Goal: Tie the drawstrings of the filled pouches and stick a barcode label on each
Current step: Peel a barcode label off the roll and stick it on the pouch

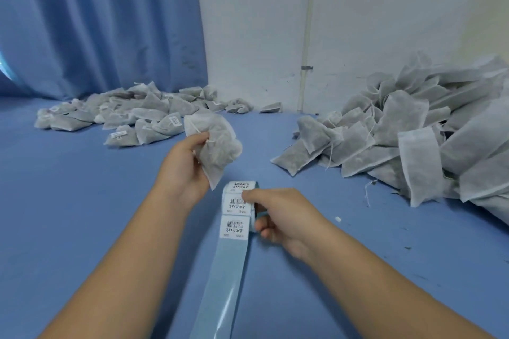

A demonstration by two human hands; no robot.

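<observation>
In the head view we see the left hand (187,165) raised just above the blue worktop (82,201), its fingers and thumb curled round a filled grey pouch (217,146). The pouch's neck is bunched at the thumb and its lower corner points down toward the label roll (239,205). A thin white drawstring (199,129) shows at the bunched top. The right hand (283,215) grips the label roll, which stands on edge on the worktop just below and right of the pouch. The thumb presses on the top of the roll over a barcode label (236,203), and the other fingers curl round the roll's right side. From the roll a pale blue backing strip (223,283) runs toward us along the worktop, with one more label (233,227) still on it near the roll and the rest of it bare. To the far left lies a pile of pouches (124,115), several with white labels on them, next to a blue curtain (96,22). To the right a bigger heap of pouches (399,140) leans against the white wall (385,8), with loose strings trailing from some. A small white scrap (338,219) lies on the worktop near the right hand.
</observation>
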